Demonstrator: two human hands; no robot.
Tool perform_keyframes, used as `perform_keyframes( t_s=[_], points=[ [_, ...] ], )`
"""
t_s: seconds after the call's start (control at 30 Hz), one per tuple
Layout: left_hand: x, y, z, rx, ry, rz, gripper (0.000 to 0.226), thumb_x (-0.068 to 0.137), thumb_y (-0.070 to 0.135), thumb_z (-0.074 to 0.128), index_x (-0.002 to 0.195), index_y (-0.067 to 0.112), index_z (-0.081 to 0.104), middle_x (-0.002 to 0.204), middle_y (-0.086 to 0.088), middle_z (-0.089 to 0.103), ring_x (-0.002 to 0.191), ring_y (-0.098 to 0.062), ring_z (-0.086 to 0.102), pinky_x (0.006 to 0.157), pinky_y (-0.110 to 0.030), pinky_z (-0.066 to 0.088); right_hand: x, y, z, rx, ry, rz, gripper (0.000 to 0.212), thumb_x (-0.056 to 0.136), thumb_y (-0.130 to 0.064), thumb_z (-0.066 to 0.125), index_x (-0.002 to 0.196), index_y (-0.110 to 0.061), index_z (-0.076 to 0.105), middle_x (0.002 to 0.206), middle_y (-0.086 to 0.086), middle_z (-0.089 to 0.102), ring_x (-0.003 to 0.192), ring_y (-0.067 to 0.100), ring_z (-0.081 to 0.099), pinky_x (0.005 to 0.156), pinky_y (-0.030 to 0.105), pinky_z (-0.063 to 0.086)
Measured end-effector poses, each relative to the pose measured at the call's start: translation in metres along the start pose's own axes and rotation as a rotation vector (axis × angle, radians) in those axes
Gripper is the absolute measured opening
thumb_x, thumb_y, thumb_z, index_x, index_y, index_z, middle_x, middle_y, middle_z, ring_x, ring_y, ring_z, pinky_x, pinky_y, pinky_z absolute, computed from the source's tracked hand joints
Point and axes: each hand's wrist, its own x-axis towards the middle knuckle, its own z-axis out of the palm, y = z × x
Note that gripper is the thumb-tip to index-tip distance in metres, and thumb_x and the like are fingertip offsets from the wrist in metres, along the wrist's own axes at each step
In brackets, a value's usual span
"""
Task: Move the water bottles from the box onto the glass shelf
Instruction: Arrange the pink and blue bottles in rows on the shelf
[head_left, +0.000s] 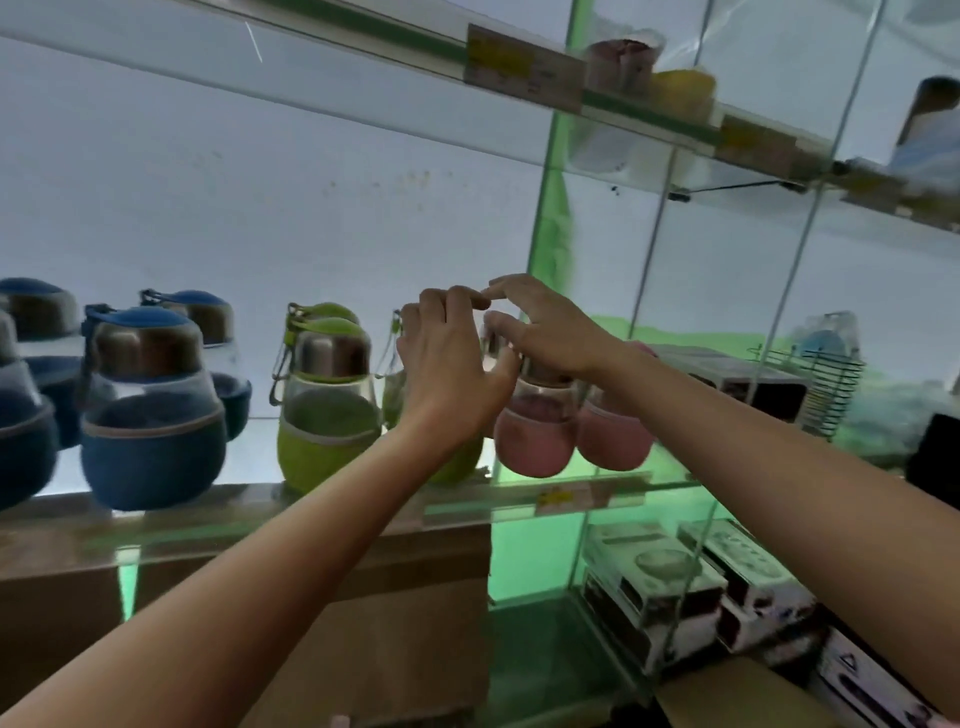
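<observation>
Both hands work at the top of the front pink bottle (535, 431), which stands on the glass shelf (613, 493) right of centre, touching a 2nd pink bottle (615, 436) just to its right. The left hand (452, 364) has curled fingers at cap height; the right hand (545, 327) arches over the cap, fingers bent and slightly apart. Whether either actually clamps the cap cannot be told. Judged purpose: steadying or aligning the bottle in its colour group. Green bottles (327, 400) stand left; blue bottles (150, 405) far left. Each has a clear bulbous body, soft coloured sleeve and metallic neck band. The box is not identifiable.
</observation>
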Motion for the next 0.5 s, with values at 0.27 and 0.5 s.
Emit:
perform_keyframes(
  t_s=[0.27, 0.5],
  points=[
    [-0.026, 0.046, 0.066, -0.047, -0.121, -0.054, 0.047, 0.079, 0.018, 0.060, 0.122, 0.007, 0.044, 0.125, -0.014, 0.043, 0.121, -0.031, 0.036, 0.103, -0.042, 0.033, -0.061, 0.066, -0.025, 0.001, 0.077, 0.022, 0.039, 0.095, -0.029, 0.050, 0.130, -0.012, 0.052, 0.136, 0.007, 0.048, 0.128, 0.019, 0.044, 0.105, 0.028, 0.031],
    [-0.053, 0.072, 0.127, -0.143, -0.104, -0.045, 0.026, 0.085, 0.010, 0.056, 0.110, 0.008, 0.049, 0.114, -0.012, 0.048, 0.105, -0.028, 0.050, 0.093, -0.045, 0.044, -0.110, 0.117, -0.026, 0.131, 0.211, -0.028, 0.032, 0.091, -0.013, 0.055, 0.123, -0.008, 0.058, 0.134, 0.007, 0.051, 0.126, 0.018, 0.046, 0.103, 0.022, 0.031]
  ],
)
